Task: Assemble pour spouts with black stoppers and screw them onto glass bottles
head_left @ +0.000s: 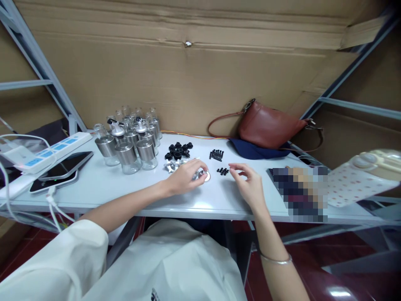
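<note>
Cardboard (188, 88) backs the white table (200, 201), left hand (184, 177) gripping a silvery part (206, 176), grip unclear for right hand (249, 184).

Left hand (184, 176) holds silvery part (206, 176); right hand (250, 184) beside black pieces (222, 171).

Silvery round part (207, 177) near small black pieces (223, 171)

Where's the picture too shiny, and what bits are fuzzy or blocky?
Head view: white glare on the table near its front edge, and a bright reflection on the floor, lower right; head view: the small silver parts beside the left hand look fuzzy; head view: square blocks at right hide what's beneath.
</note>
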A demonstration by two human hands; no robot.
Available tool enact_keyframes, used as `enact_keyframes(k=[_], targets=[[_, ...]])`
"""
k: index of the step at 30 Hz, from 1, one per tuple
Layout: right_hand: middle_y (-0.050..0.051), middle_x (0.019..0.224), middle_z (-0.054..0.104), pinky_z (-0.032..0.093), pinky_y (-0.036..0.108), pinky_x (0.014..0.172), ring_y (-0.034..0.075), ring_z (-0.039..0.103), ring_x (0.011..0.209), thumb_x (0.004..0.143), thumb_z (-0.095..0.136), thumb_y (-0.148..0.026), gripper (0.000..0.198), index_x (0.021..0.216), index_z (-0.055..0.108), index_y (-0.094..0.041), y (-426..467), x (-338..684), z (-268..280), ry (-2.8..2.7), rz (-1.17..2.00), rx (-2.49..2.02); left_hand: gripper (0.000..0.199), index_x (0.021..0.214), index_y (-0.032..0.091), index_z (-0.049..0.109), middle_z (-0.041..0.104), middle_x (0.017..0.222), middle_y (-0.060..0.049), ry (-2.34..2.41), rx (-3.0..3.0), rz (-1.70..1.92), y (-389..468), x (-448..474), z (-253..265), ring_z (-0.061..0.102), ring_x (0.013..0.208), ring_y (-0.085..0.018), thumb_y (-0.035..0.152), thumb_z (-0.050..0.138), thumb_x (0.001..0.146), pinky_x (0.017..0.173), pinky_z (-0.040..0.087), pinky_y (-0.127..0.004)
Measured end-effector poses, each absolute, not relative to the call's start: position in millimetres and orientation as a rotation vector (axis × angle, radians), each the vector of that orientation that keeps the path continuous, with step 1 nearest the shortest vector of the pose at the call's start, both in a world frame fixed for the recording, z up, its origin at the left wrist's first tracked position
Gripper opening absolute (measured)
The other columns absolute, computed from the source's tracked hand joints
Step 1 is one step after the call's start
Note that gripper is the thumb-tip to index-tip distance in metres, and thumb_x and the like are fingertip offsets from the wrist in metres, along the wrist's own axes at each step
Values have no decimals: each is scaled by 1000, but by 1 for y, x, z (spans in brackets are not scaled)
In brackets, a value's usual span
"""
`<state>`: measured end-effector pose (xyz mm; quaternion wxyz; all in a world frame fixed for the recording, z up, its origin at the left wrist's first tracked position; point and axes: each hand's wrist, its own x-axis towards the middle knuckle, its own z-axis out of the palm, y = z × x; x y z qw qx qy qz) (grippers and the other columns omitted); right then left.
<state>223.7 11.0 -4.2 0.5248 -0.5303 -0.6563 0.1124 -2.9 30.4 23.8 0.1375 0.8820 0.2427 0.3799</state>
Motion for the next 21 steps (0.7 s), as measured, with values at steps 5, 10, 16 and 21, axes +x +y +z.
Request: enact_keyframes(k=[5, 10, 16, 21], targets=[[10, 89, 65, 48, 40, 75, 25, 61, 85, 85, 47, -23, 22, 90, 67, -18, 23, 243, -15, -1837, 31, -1366, 16, 92, 15, 55, 64, 94, -8, 737, 2112, 939, 22, 4, 19, 60, 74, -13, 26, 50, 83, 57, 49, -22], [11, 91, 61, 47, 43, 79, 28, 58, 88, 86, 47, -23, 25, 97, 68, -18, 21, 244, -29, -2000, -108, -1417, 16, 91, 14, 61, 64, 85, -4, 762, 2154, 868, 17, 8, 15, 56, 67, -11, 24, 53, 81, 60, 46, -21], [10, 90, 61, 47, 42, 80, 27, 57, 89, 86, 49, -25, 22, 96, 68, -19, 19, 242, -30, -2003, -76, -1405, 15, 88, 15, 62, 64, 81, -3, 723, 2351, 957, 19, 7, 13, 56, 70, -13, 26, 53, 83, 67, 45, -25], [8, 85, 66, 47, 41, 76, 26, 60, 83, 84, 51, -22, 15, 88, 65, -20, 18, 240, -27, -1981, 34, -1400, 18, 98, 18, 55, 61, 83, -1, 767, 2276, 932, 17, 6, 14, 51, 59, -10, 28, 51, 84, 58, 44, -23]])
